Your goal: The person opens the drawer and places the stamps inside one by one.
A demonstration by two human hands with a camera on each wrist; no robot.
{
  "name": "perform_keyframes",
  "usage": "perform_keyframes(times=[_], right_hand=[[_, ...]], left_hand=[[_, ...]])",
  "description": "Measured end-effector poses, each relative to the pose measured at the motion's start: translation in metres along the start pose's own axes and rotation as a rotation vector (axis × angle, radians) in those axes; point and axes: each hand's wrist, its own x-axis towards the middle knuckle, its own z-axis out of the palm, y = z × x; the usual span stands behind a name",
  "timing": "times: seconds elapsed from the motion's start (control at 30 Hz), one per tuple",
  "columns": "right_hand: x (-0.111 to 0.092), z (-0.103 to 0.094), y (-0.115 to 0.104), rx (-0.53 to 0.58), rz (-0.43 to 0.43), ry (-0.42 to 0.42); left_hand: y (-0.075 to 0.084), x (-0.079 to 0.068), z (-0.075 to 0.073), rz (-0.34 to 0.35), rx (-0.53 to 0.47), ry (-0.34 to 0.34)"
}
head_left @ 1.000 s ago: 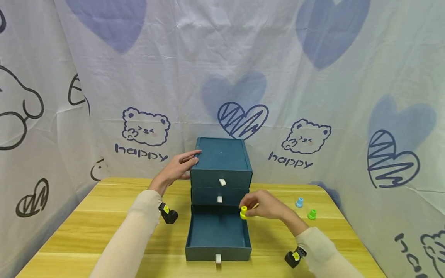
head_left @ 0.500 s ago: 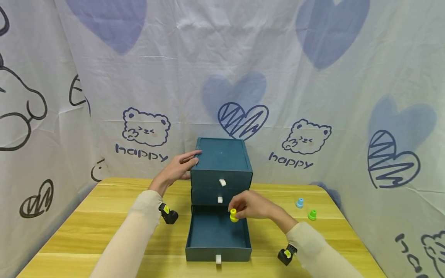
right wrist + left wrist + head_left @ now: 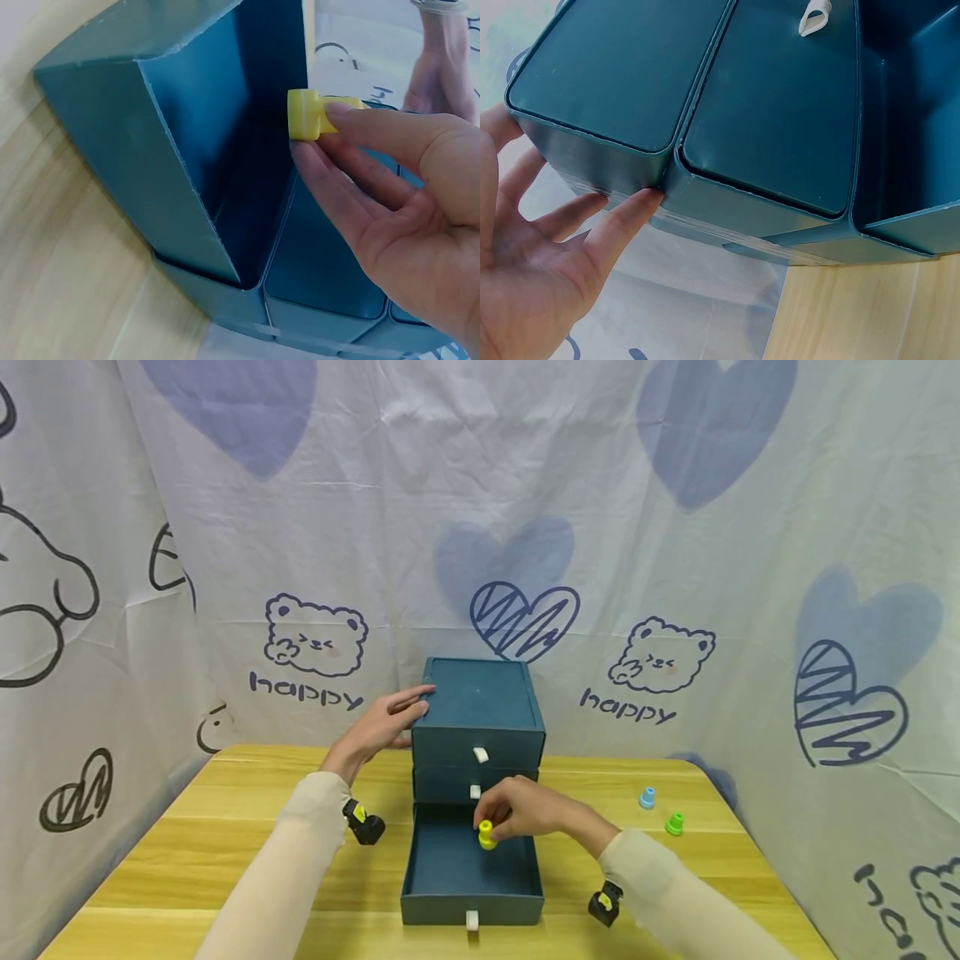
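Note:
A dark teal stack of drawers (image 3: 480, 693) stands on the table, its bottom drawer (image 3: 450, 860) pulled out and its two upper drawers pushed in. My right hand (image 3: 525, 806) pinches a small yellow stepped peg (image 3: 487, 836) between thumb and fingers, held over the pulled-out drawer. In the right wrist view the yellow peg (image 3: 304, 115) lies sideways, its wide end toward the drawer opening. My left hand (image 3: 381, 724) rests against the left side of the stack with the fingers spread. The left wrist view has its fingertips (image 3: 649, 196) touching the side wall.
A light blue peg (image 3: 647, 797) and a green peg (image 3: 675, 824) stand on the wooden table (image 3: 600, 877) to the right of the drawers. A printed cloth (image 3: 405, 552) hangs close behind the stack. White pull tabs stick out from the drawer fronts.
My right hand has moved left with the yellow peg, from the drawer's right edge to over its middle, and a little lower. My left hand stays where it was.

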Motion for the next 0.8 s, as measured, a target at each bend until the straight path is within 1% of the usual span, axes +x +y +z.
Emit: perform_keyframes(times=[0.37, 0.63, 0.8], right_hand=[[0.018, 0.006, -0.005, 0.001, -0.028, -0.088], [0.028, 0.011, -0.006, -0.016, -0.015, -0.124], [0.035, 0.013, -0.006, -0.025, -0.029, -0.155]], left_hand=[[0.001, -0.001, 0.0, 0.007, 0.005, -0.005], [0.001, -0.001, 0.0, -0.001, 0.001, 0.0], [0.002, -0.002, -0.001, 0.002, -0.003, -0.005]])
